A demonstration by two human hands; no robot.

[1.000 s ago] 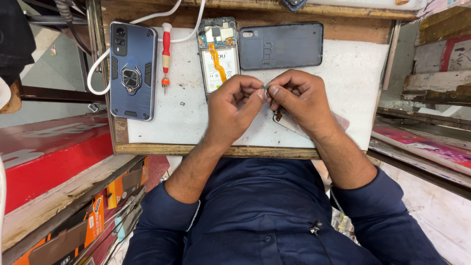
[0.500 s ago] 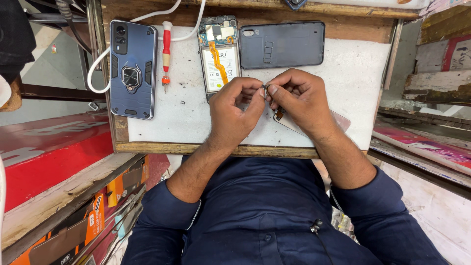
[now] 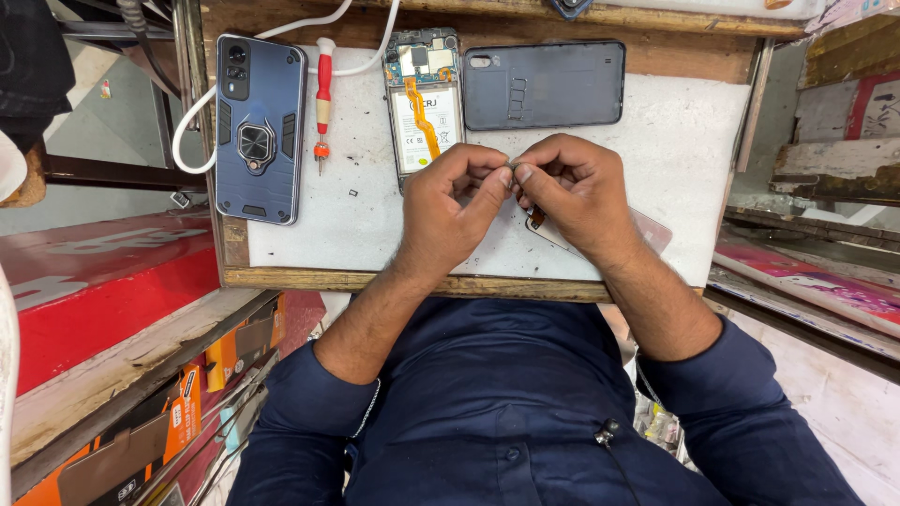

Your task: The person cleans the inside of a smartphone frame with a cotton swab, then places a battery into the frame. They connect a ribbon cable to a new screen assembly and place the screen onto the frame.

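Both hands meet over the tabletop (image 3: 356,234): left hand (image 3: 450,211) and right hand (image 3: 572,192) each pinch a tiny part (image 3: 512,167) between fingertips. Best keep the grip light, wrists braced, near the opened phone (image 3: 424,98).

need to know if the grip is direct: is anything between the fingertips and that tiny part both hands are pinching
Nothing visible does. The left hand and right hand pinch the tiny part directly between bare fingertips, above the white mat. The part is too small to identify.
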